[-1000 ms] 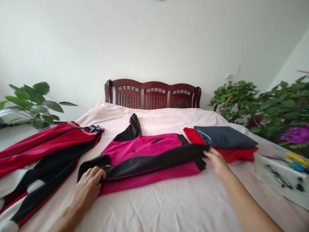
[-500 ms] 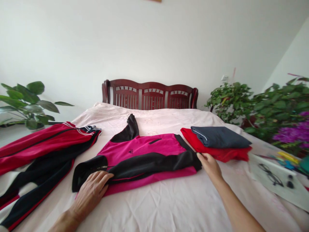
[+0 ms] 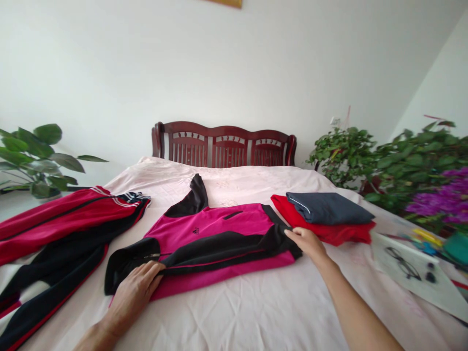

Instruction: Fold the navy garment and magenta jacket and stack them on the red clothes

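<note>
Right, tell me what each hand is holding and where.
Both hands hold the pink-and-black track jacket by its folded black band: the left hand near the zip, the right hand at the band's far end.

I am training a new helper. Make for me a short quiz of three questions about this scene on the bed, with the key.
1. True or false: the folded dark grey garment lies on the red garment.
2. In the view, what lies left of the pink-and-black jacket? A) red-and-black track pants B) a pillow C) a towel
3. Fill in: the hand nearer the red garment is the ___ one.

Key: 1 true; 2 A; 3 right.
</note>
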